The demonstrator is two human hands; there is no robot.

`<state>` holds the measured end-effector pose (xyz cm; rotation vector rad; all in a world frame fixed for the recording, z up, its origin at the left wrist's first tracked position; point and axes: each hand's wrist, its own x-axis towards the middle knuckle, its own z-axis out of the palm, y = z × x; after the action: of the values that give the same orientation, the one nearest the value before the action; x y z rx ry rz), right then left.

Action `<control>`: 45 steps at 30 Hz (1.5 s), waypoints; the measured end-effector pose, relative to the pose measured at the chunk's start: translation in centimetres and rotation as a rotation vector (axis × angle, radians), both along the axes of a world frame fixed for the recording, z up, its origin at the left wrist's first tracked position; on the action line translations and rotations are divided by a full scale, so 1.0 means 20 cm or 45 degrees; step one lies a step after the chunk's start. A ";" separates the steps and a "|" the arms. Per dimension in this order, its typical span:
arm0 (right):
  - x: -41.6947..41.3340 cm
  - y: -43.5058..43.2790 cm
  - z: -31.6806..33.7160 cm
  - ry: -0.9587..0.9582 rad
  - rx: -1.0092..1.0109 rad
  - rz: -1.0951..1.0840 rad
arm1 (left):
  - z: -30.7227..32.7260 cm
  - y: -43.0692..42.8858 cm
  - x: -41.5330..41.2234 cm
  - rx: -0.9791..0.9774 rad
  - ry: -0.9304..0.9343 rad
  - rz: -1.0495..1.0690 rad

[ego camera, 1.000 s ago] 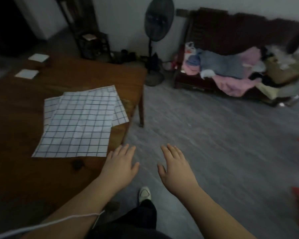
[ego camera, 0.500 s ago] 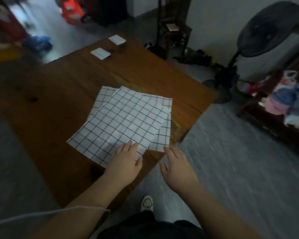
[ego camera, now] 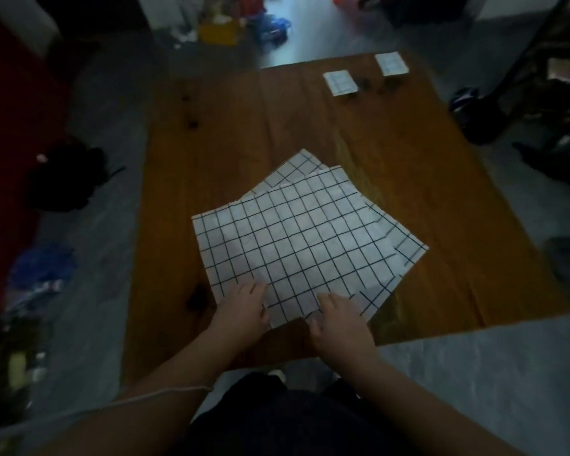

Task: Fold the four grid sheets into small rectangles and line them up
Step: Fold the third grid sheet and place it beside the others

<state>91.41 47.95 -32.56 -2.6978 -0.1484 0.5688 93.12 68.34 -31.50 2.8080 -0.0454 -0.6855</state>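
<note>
Two white grid sheets lie overlapped and unfolded on the brown wooden table (ego camera: 408, 153). The top sheet (ego camera: 297, 238) covers most of the lower sheet (ego camera: 408, 250), whose corners stick out at the far side and the right. My left hand (ego camera: 244, 307) rests on the near edge of the top sheet, fingers bent onto the paper. My right hand (ego camera: 338, 315) is at the near corner of the sheets with curled fingers touching the paper edge. Two folded grid rectangles, one (ego camera: 340, 82) and another (ego camera: 392, 63), lie side by side at the table's far right.
The near table edge runs just below my hands, with my dark trousers (ego camera: 277, 419) and grey floor beneath. A dark bag (ego camera: 66, 179) and clutter lie on the floor to the left. A dark stand (ego camera: 540, 77) rises at the far right.
My view has swung round over the table. Both hands have moved forward from the air beside the table onto the near edge of the grid sheets.
</note>
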 end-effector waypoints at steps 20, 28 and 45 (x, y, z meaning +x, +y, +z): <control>0.48 -0.09 -0.18 0.077 -0.322 0.398 | -0.23 0.17 0.18 0.041 0.019 0.275; 0.86 -0.15 -0.18 -0.033 -0.450 0.456 | -0.21 -0.02 0.14 0.043 0.010 0.183; 0.37 -0.47 -0.20 0.016 -0.111 0.465 | -0.21 -0.62 -0.05 -0.118 -0.130 0.033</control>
<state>98.86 38.53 -36.47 -2.7657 -0.6357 0.7103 92.15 55.87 -35.66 2.7472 -0.0576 -0.5206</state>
